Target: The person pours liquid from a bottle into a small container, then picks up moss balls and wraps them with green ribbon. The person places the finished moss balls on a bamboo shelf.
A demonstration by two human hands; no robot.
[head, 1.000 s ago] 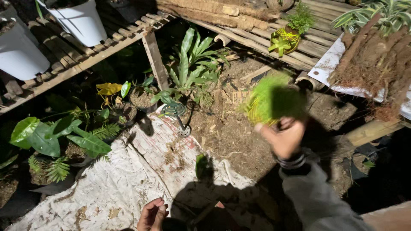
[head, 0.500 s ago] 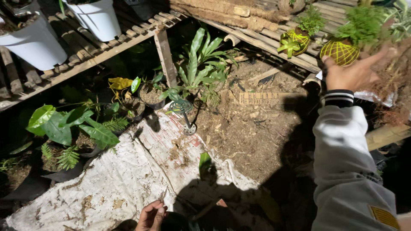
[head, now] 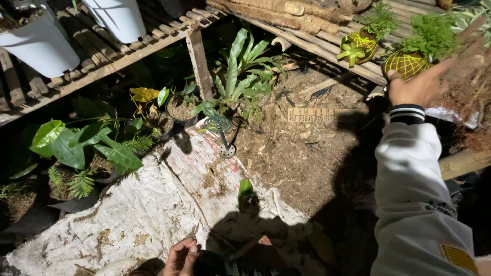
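Note:
My right hand (head: 418, 86), in a white sleeve with a striped cuff, reaches up to a slatted bamboo shelf (head: 327, 48). Its thumb touches a round moss ball in yellow-green netting (head: 406, 64) topped by a small fern (head: 433, 31); the fingers are spread beside the ball. A second netted ball with a fern (head: 358, 48) sits just left of it. My left hand (head: 181, 255) rests low at the bottom edge with its fingers curled, beside a dark shape I cannot make out.
Two white pots (head: 38, 43) (head: 120, 18) stand on a bamboo rack at the upper left, and a wooden post (head: 199, 64) rises beside them. Potted leafy plants (head: 76, 145), a metal spiral tool (head: 221, 134), loose soil (head: 302, 148), a white sack (head: 128, 220), and a root mass (head: 468, 87) are also here.
My right hand carried the netted fern ball up and to the right onto the bamboo shelf and loosened its fingers from it. The left hand stayed low.

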